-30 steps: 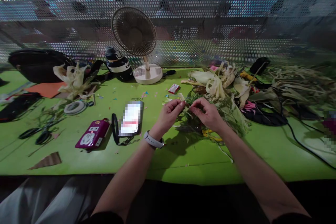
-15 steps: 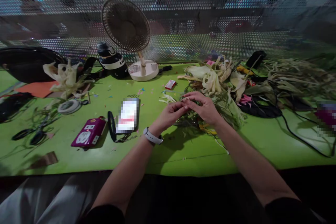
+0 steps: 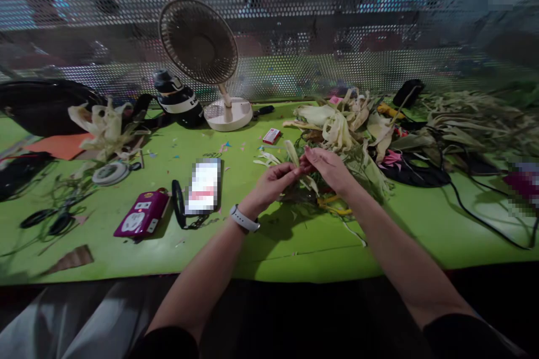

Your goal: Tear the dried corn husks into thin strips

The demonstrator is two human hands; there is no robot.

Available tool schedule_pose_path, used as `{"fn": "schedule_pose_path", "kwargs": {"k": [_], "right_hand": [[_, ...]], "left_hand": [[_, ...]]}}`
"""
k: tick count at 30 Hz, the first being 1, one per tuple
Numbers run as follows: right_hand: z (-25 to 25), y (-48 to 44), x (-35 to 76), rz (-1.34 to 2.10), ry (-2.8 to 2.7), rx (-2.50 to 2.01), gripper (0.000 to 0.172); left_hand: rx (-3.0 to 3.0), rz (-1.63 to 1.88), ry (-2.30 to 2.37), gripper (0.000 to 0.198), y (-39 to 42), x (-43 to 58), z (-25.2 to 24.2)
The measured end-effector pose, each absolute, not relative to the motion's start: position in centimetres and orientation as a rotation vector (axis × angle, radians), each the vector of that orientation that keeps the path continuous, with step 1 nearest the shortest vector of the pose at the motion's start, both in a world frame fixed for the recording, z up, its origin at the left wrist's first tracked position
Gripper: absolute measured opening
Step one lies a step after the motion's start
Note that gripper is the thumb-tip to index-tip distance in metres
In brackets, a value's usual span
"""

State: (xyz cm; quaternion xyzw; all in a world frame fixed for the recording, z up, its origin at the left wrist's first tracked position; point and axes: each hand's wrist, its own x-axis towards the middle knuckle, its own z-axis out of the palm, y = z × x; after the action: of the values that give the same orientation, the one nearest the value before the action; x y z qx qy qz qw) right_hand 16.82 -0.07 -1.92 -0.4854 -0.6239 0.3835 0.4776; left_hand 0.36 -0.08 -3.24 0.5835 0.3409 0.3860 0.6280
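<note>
My left hand (image 3: 275,182), with a pale watch band on the wrist, is closed in a pinch on a small pale husk piece (image 3: 291,152) that sticks up above the fingertips. Close on its right, my right hand (image 3: 328,167) has its fingers curled together near the same piece; what lies between them is hidden. Behind and beneath the hands, green leaves and dried corn husks (image 3: 337,129) form a heap. Thin pale strips (image 3: 269,158) lie just left of the heap.
A fan (image 3: 228,114), a dark bottle (image 3: 181,102) and a small red-and-white box (image 3: 272,136) stand or lie behind. Left are a phone (image 3: 203,186), purple case (image 3: 142,214), tape roll (image 3: 110,174), scissors (image 3: 61,221) and a husk flower (image 3: 103,126). A black cable (image 3: 475,216) curves at right.
The pale husk piece now shows upright between my hands. My right hand has turned and shifted slightly right, its fingers off the left fingertips.
</note>
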Motion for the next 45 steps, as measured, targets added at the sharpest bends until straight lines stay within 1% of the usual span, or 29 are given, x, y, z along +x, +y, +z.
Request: {"fn": "schedule_pose_path", "kwargs": {"k": [4, 5, 8, 12, 15, 18, 21, 22, 25, 27, 29, 30, 32, 33, 34, 36, 37, 40, 43, 45], "right_hand": [[-1.1, -1.1, 16.9, 0.232, -1.613, -1.261, 0.035], [-1.1, -1.4, 16.8, 0.115, -1.705, -1.246, 0.033], [-1.4, -1.6, 16.5, 0.003, -2.025, -1.237, 0.031], [-2.3, -0.9, 16.4, 0.055, -2.167, -1.14, 0.024], [-2.6, -0.6, 16.6, 0.104, -2.208, -1.032, 0.023], [-2.5, -0.8, 16.5, 0.137, -2.185, -1.073, 0.019], [-2.3, -1.1, 16.3, 0.195, -2.088, -1.14, 0.012], [-2.3, -1.2, 16.2, 0.235, -2.051, -1.135, 0.013], [-2.4, -1.1, 16.4, 0.383, -1.937, -1.08, 0.031], [-2.3, -0.9, 16.8, 0.499, -1.883, -1.06, 0.035], [-2.2, -0.7, 17.1, 0.653, -1.823, -1.061, 0.035], [-2.1, -0.6, 17.2, 0.74, -1.775, -1.077, 0.031], [-2.2, -0.4, 17.2, 0.892, -1.644, -1.142, 0.018], [-2.3, -0.4, 17.0, 0.946, -1.585, -1.178, 0.017], [-2.4, -0.3, 16.8, 0.977, -1.544, -1.206, 0.023], [-2.8, -0.3, 16.3, 0.956, -1.511, -1.21, 0.032], [-3.0, -0.3, 16.0, 0.914, -1.505, -1.188, 0.033], [-3.3, -0.4, 15.3, 0.776, -1.476, -1.113, 0.029], [-3.2, -0.7, 14.9, 0.702, -1.486, -1.065, 0.025], [-3.2, -0.7, 14.8, 0.691, -1.462, -1.04, 0.024]], "left_hand": [[1.208, 1.095, 0.864, 0.033, 0.4, 0.4, -3.2], [1.178, 1.126, 0.873, 0.033, 0.4, 0.5, -3.2], [1.112, 1.169, 0.868, 0.031, 0.3, 0.7, -3.2], [1.065, 1.147, 0.887, 0.033, -0.1, 0.9, -3.1], [1.124, 1.034, 0.943, 0.043, -0.2, 0.9, -2.9], [1.219, 0.961, 0.991, 0.053, -0.1, 0.8, -2.9], [1.206, 1.02, 0.973, 0.05, 0.1, 0.9, -3.3], [1.182, 1.052, 0.956, 0.047, 0.1, 1.0, -3.4], [1.111, 1.137, 0.932, 0.043, 0.3, 1.0, -3.6], [1.098, 1.157, 0.929, 0.043, 0.3, 1.0, -3.6], [1.121, 1.133, 0.924, 0.043, 0.4, 0.8, -3.6], [1.145, 1.11, 0.922, 0.044, 0.3, 0.8, -3.6], [1.204, 1.062, 0.909, 0.044, 0.2, 0.8, -3.5], [1.241, 1.032, 0.894, 0.043, 0.1, 0.8, -3.5], [1.276, 1.002, 0.873, 0.043, 0.0, 0.9, -3.4], [1.322, 0.958, 0.814, 0.042, -0.3, 1.1, -3.4], [1.324, 0.951, 0.786, 0.041, -0.4, 1.1, -3.3], [1.307, 1.025, 0.787, 0.042, -0.6, 1.2, -3.5], [1.381, 1.136, 0.953, 0.05, -0.4, 1.1, -3.9], [1.462, 1.198, 1.026, 0.048, -0.3, 1.2, -4.0]]}}
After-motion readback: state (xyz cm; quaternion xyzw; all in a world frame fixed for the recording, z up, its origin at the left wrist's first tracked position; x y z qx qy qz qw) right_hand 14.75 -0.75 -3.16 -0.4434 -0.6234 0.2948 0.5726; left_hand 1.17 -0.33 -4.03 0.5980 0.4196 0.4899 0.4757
